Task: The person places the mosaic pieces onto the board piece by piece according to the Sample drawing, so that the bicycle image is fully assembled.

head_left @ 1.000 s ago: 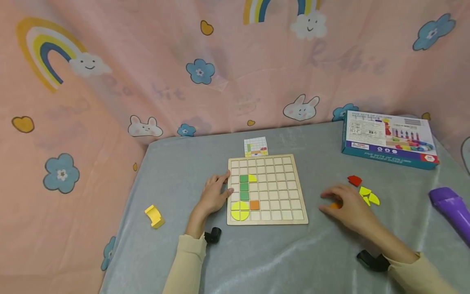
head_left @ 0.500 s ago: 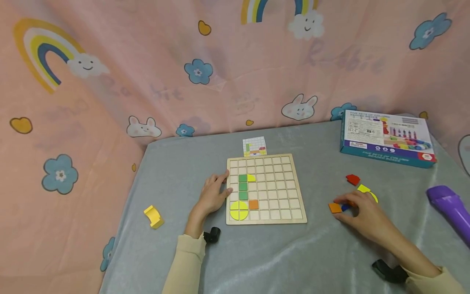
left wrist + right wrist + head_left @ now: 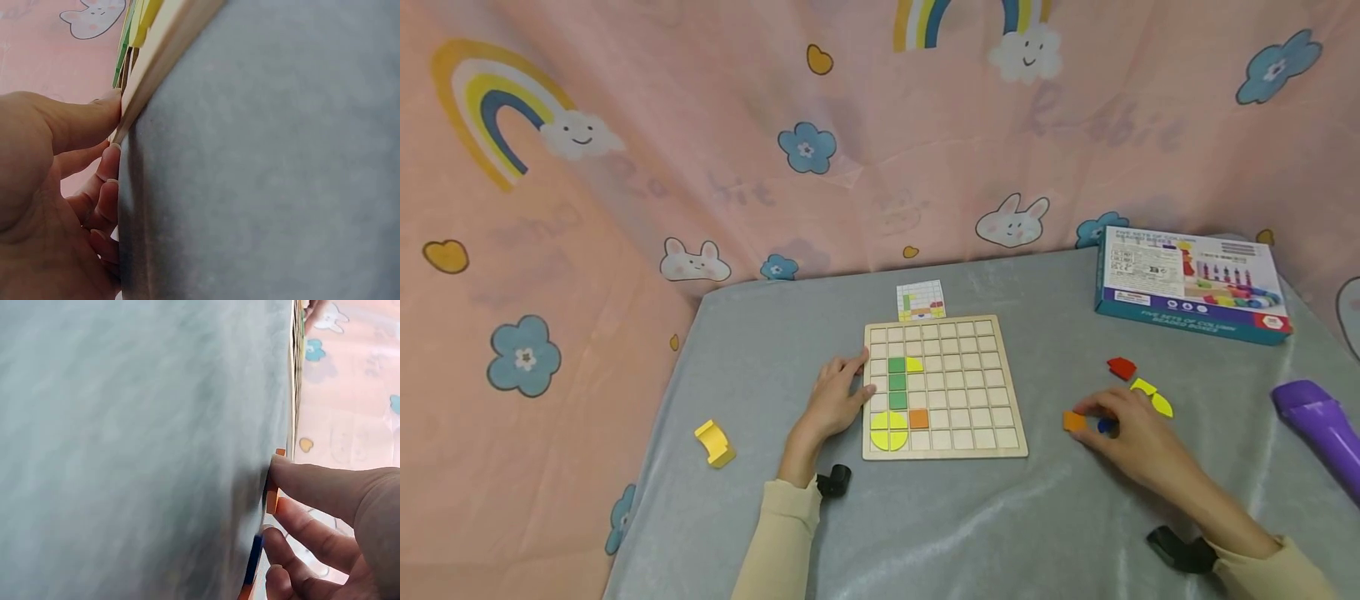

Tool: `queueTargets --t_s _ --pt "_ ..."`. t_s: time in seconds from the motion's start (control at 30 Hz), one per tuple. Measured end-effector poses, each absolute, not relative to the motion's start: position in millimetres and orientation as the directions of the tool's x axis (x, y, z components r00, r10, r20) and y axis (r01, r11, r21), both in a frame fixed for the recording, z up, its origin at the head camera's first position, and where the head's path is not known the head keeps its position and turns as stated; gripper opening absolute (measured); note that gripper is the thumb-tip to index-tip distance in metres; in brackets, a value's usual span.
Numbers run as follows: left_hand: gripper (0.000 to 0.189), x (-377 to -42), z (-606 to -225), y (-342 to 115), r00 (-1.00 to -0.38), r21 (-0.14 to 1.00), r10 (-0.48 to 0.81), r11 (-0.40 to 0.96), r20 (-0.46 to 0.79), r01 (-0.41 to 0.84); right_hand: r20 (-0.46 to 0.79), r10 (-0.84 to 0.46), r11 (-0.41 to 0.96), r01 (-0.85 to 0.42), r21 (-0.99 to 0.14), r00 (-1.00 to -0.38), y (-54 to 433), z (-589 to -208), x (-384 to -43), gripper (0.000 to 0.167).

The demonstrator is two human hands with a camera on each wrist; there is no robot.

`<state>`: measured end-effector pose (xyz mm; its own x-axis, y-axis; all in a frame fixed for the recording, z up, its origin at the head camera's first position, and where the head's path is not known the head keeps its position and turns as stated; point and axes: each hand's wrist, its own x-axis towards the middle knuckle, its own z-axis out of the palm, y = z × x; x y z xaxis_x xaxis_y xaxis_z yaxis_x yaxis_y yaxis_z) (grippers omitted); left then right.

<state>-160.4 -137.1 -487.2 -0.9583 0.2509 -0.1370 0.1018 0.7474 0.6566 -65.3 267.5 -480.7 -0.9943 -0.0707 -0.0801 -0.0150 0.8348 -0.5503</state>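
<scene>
1 R. hand [image 3: 1142, 429], thumb + finger pinching orange tile [image 3: 1072, 421]; other fingers may knock adj. blue pc. [image 3: 1103, 425]
1 L. hand [image 3: 832, 397], gripping board [image 3: 951, 379] edge.

"FIVE SETS OF COLUMN BEADED BOXES" on the box [image 3: 1193, 285]

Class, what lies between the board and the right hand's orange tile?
In the head view, only bare grey cloth separates the board from that orange tile.

The right hand [image 3: 1133, 433] now pinches the orange tile [image 3: 1072, 421] — shifted leftward, away from blue [image 3: 1103, 426].
</scene>
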Motion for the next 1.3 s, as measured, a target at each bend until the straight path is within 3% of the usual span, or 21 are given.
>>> queueTargets --t_s 0.3,0.63,1.3 --pt "0.063 -160.2 -486.9 -136.9 -0.958 0.661 0.243 0.745 -0.149 0.086 -0.053 -0.129 0.798 -0.072 -0.598 -0.99 234.0 -474.4 -76.4 0.031" --pt "0.061 -160.8 -487.8 -137.5 -0.96 0.658 0.244 0.747 -0.138 0.096 0.066 -0.232 0.775 -0.226 -0.59 -0.97 185.7 -477.5 -90.9 0.022" --pt "0.063 -160.0 -487.1 -135.7 -0.96 0.666 0.234 0.743 -0.156 0.073 0.103 -0.327 0.735 -0.321 -0.597 -0.939 128.4 -485.2 -108.1 0.022"
